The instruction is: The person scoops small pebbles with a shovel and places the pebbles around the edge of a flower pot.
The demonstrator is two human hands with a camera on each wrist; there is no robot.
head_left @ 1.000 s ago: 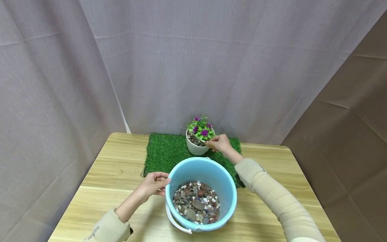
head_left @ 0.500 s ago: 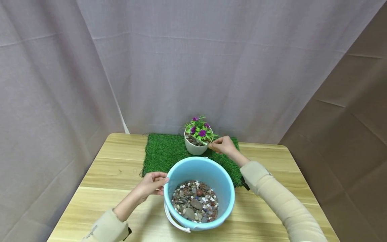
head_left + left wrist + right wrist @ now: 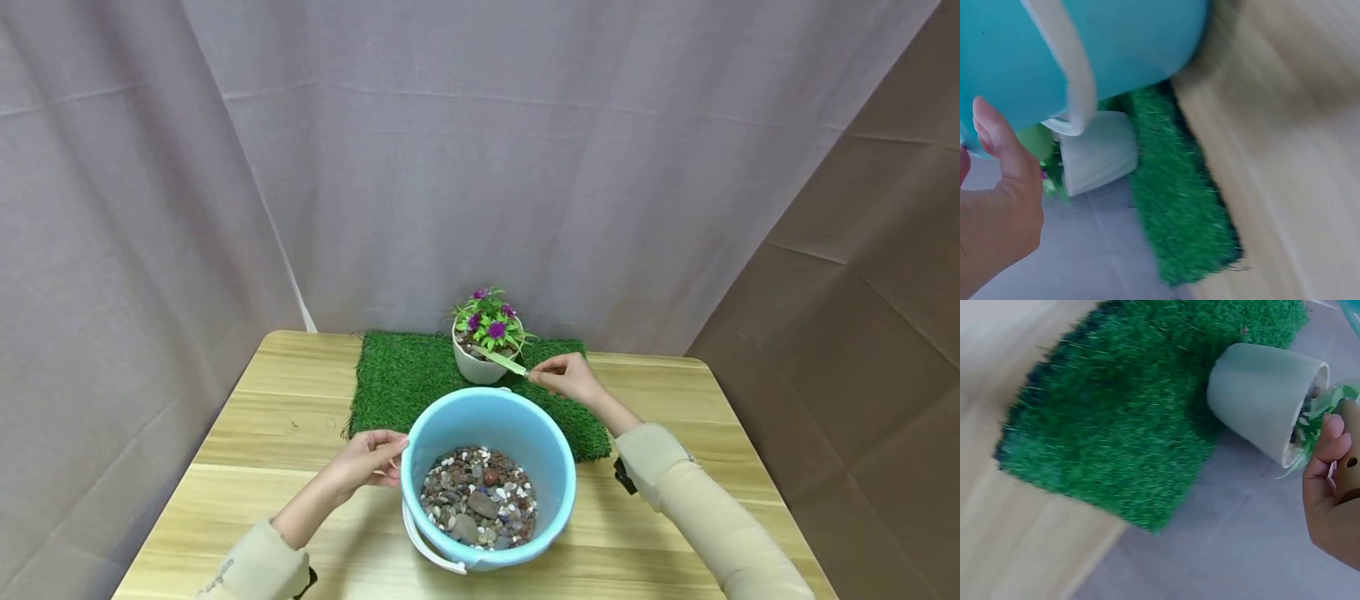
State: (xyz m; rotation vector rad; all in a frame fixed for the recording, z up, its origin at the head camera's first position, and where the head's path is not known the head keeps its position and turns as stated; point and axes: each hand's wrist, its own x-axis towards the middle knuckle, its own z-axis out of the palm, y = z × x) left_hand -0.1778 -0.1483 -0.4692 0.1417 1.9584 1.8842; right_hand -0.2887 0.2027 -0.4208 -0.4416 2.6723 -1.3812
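Observation:
My left hand (image 3: 366,462) holds the left rim of a light blue bucket (image 3: 543,454), thumb over the edge and fingers outside. Assorted pebbles (image 3: 480,504) cover the bucket's bottom. Between its thumb and fingers, my right hand (image 3: 576,383) grips a small garden trowel (image 3: 504,362) with a pale green blade and a wooden handle (image 3: 1349,440). The blade points left, at the near rim of a white flowerpot (image 3: 475,367); whether it touches cannot be told. Stones and a plant (image 3: 491,321) with purple flowers and green leaves fill the pot.
The pot stands on a green artificial turf mat (image 3: 397,383), behind the bucket. A wooden table (image 3: 292,417) lies under everything. The bucket's white handle (image 3: 431,546) hangs down on the near left side. Grey curtain (image 3: 450,167) hangs behind the table.
My right hand has moved right and nearer, drawing the trowel back so more of its blade shows. My left hand keeps its hold on the bucket rim. The head view has shifted slightly.

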